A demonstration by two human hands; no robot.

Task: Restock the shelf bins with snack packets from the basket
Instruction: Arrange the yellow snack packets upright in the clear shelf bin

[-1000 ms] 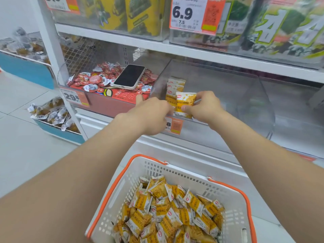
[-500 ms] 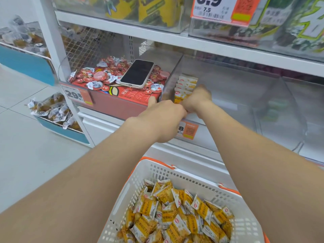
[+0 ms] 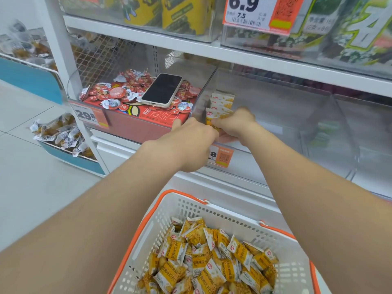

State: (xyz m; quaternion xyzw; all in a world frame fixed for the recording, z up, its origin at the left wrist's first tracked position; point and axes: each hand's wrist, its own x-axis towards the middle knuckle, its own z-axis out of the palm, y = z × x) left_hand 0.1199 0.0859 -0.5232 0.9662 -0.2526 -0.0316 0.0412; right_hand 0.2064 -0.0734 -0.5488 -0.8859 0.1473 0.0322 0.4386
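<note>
Packets [image 3: 212, 266] — yellow and white, each with a small red logo. Basket [image 3: 148, 240] white, slotted, rimmed in orange. Phone [image 3: 162, 90] black-screened, in a pale, perhaps cream, case. Box [image 3: 137, 124] red; tag [image 3: 222, 155] orange and white — shelf [image 3: 191, 42] white.

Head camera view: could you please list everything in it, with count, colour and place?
Basket: one, white with orange rim, bottom centre.
Loose packets: many, yellow and white, in the basket.
Clear bin: one, transparent, middle shelf.
Shelved packets: short row, yellow and white, bin's left front.
Red box: one, left of the bin.
Cups: many, red and white, in the red box.
Phone: one, black screen, lying on the cups.
Price tags: three, orange and white, shelf fronts.
Wrapped snacks: many, brownish, blue racks at left.
Left hand: one, at the bin's front, fingers hidden.
Right hand: one, fingers pinching the front packet.
</note>
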